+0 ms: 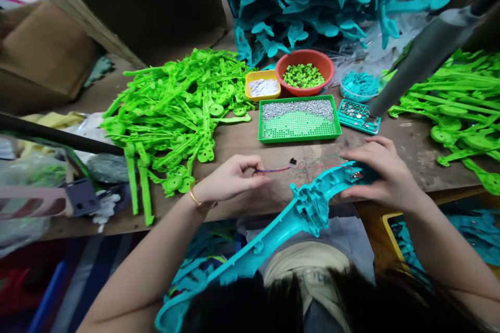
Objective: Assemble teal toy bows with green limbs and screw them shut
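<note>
My right hand (385, 174) grips the upper end of a long turquoise plastic shell half (269, 229), its ribbed inside facing up. The shell slants down to the lower left across my lap. Small metal parts show in its end beside my fingers. My left hand (236, 179) pinches thin red and blue wires (275, 169) above the table edge. Finer wires run from there toward the shell's end. A small black part (292, 161) lies on the table just beyond the wires.
Heaps of bright green plastic parts (175, 109) lie left and right. A green tray (300, 138) of small metal pieces, a red bowl (332, 70), a yellow dish (263, 98) and a turquoise tray (357, 120) stand ahead. A grey tool (422, 57) hangs at right. Turquoise shells pile behind.
</note>
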Demonstrator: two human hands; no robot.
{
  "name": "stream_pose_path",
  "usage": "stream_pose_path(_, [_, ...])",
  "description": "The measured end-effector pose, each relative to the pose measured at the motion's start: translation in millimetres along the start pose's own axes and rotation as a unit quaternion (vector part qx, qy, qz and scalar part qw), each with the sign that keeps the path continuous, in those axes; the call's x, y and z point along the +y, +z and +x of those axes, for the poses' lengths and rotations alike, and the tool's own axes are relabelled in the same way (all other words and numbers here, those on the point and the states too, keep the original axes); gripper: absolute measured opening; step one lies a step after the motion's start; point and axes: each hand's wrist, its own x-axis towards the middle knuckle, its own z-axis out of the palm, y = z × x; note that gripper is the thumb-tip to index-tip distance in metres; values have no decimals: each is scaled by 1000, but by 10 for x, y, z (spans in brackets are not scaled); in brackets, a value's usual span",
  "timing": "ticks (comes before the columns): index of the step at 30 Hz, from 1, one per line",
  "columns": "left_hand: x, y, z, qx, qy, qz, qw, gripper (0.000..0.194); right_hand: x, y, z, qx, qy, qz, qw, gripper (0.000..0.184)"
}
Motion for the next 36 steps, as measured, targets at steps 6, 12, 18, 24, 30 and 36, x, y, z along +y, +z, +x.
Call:
stream_pose_path(6, [-170,-475,-58,290,-26,235,927,10,217,318,-224,-103,77,3,992,57])
stream_pose_path(12, [-135,-613,-97,234,-109,16,966,18,472,605,-380,-141,154,-112,972,61])
stream_pose_path(18, [153,-504,-123,160,-78,62,982,24,271,728,66,-100,102,-57,988,55])
stream_pose_path(24, [278,-531,-223,207,-55,122,969,22,150,1123,530,-180,74,67,979,22])
stream_pose_path(30, [-186,-838,-208,285,-87,293,908,19,313,921,393,-54,238,252,936,24])
stream_pose_path(36, [-665,-873,-92,344,-104,328,874,19,366,686,241,-6,320,339,885,29])
